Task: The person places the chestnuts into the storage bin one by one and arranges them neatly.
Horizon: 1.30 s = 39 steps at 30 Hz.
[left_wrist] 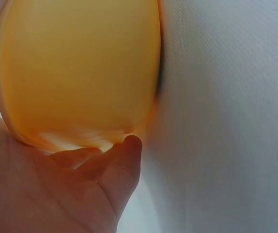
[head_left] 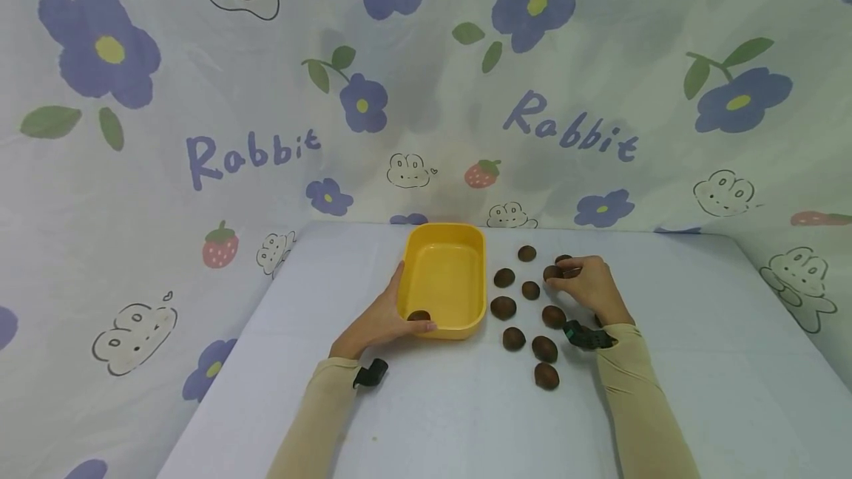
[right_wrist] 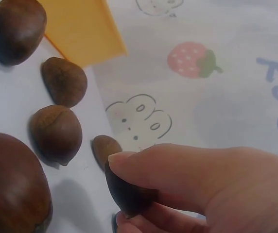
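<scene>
My left hand (head_left: pixel 381 321) grips the near left corner of a yellow plastic tray (head_left: pixel 476 279), thumb over the rim. In the left wrist view the fingers (left_wrist: pixel 124 170) curl against the tray's outer wall (left_wrist: pixel 80 73). One chestnut (head_left: pixel 418 315) lies inside the tray, close to that thumb. To the right of the tray, my right hand (head_left: pixel 589 288) pinches another chestnut (right_wrist: pixel 127 194) between thumb and fingers. Several loose brown chestnuts (head_left: pixel 503 307) are scattered between the tray and this hand. One chestnut (head_left: pixel 563 259) sits just behind the pinched one, and another is partly hidden by the wrist.
A white cloth covers the table (head_left: pixel 426 420). Behind it hangs a curtain (head_left: pixel 426 94) printed with flowers and rabbits, close to the tray's far edge. Nearest the front among the loose nuts is a chestnut (head_left: pixel 546 376). Black cameras (head_left: pixel 586 335) are strapped at both wrists.
</scene>
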{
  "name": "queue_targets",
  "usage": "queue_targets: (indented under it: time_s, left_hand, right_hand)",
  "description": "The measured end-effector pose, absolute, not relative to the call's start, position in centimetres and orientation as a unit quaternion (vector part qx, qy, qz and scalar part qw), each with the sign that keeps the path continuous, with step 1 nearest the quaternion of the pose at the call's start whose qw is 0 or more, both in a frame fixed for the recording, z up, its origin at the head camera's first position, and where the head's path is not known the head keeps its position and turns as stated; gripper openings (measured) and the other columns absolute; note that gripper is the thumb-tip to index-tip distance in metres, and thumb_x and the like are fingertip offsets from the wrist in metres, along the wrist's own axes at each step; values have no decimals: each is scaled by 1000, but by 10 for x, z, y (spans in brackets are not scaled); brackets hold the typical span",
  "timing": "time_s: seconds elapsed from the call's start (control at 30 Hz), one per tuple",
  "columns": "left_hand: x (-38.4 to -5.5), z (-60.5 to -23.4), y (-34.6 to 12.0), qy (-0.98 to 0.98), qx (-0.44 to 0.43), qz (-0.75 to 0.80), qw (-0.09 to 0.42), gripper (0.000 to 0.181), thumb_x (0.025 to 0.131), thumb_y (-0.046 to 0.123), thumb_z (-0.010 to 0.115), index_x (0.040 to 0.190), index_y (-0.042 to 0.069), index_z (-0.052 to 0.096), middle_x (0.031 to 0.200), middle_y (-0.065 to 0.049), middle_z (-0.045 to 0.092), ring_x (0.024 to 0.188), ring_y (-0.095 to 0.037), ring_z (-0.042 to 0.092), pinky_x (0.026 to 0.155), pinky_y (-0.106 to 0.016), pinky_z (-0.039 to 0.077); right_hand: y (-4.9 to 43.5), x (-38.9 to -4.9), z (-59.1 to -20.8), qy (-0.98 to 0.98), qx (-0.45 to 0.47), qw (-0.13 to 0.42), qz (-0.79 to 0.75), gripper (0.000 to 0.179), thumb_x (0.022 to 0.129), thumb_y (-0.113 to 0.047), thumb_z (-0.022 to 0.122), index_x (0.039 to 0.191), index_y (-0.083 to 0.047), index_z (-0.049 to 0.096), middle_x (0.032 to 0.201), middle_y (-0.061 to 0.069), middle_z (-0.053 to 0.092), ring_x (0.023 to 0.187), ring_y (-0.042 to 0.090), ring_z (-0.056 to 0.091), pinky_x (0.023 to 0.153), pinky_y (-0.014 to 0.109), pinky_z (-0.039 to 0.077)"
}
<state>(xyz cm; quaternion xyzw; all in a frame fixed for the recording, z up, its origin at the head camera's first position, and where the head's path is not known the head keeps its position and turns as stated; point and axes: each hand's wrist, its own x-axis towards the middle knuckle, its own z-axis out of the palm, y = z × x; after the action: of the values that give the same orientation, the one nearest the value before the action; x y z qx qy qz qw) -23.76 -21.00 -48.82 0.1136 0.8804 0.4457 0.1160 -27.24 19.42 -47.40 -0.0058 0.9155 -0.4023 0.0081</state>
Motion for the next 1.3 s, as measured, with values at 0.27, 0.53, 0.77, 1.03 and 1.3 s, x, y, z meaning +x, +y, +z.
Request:
queue_targets:
  time_s: [0.27,0.53,0.77,1.03,1.3]
  left_hand:
    - [-237,-487,-210,877,115,452,116,138,72,50,92,167,31,-7,173,0,21,149,-24,39,127,-61,27]
    - [-237,-486,-210,875,115,455,115,138,71,50,92,166,34,-7,173,3,21,148,-23,40,127,-60,29]
    - [-238,-488,-211,869,128,465,112,137,71,50,92,166,35,-5,171,3,25,146,-21,42,126,-61,30]
    - [-238,-489,-211,868,134,466,103,136,71,47,93,167,35,-2,170,4,29,143,-20,44,125,-59,32]
    - [-238,-489,-210,869,130,465,107,136,72,48,93,166,36,-4,170,4,29,143,-21,44,126,-59,32]
  right_hand:
    - [192,-270,-467,912,-20,10,-409,54,87,-28,82,128,5,70,122,25,74,111,37,70,98,51,56]
    - [187,-264,-456,898,-18,26,-438,55,87,-28,82,132,2,68,125,23,73,117,38,69,103,53,54]
    - [179,-259,-444,890,-32,19,-454,55,87,-28,83,131,2,69,125,21,74,116,36,71,102,51,56]
    - [163,-251,-431,881,-38,28,-471,54,86,-29,84,129,-1,70,121,19,76,109,32,73,96,47,60]
    - [148,-244,-420,878,-59,37,-474,53,87,-30,84,130,-3,70,129,19,72,117,36,70,99,48,61]
